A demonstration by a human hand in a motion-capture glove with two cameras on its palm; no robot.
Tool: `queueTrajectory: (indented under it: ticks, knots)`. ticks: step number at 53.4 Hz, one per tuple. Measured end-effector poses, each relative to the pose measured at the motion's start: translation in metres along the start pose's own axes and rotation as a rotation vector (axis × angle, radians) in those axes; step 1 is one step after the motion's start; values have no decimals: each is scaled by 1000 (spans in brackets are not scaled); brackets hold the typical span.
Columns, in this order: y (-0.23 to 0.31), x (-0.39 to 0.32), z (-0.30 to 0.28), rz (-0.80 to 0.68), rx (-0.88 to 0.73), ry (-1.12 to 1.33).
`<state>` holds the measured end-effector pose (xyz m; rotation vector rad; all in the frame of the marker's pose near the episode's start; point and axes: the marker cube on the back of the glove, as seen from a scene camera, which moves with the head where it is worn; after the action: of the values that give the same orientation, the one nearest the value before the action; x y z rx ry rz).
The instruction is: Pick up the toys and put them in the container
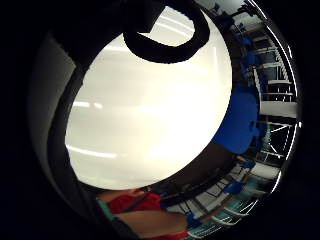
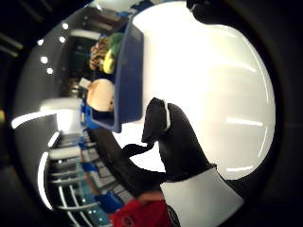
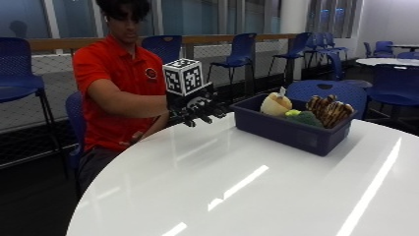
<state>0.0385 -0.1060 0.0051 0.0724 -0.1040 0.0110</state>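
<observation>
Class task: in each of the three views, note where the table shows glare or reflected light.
Outside view: long bright streaks of reflected light run across the white table. Little finger side palm view: the table glares almost white, with a few thin streaks. Thumb side palm view: the table is washed out beside the blue bin; the gloved hand shows dark against it.
</observation>
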Motion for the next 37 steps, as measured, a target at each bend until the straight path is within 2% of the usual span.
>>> queueTrajectory:
  ticks: [37]
  knots:
    - [5, 16, 11, 9, 3, -33]
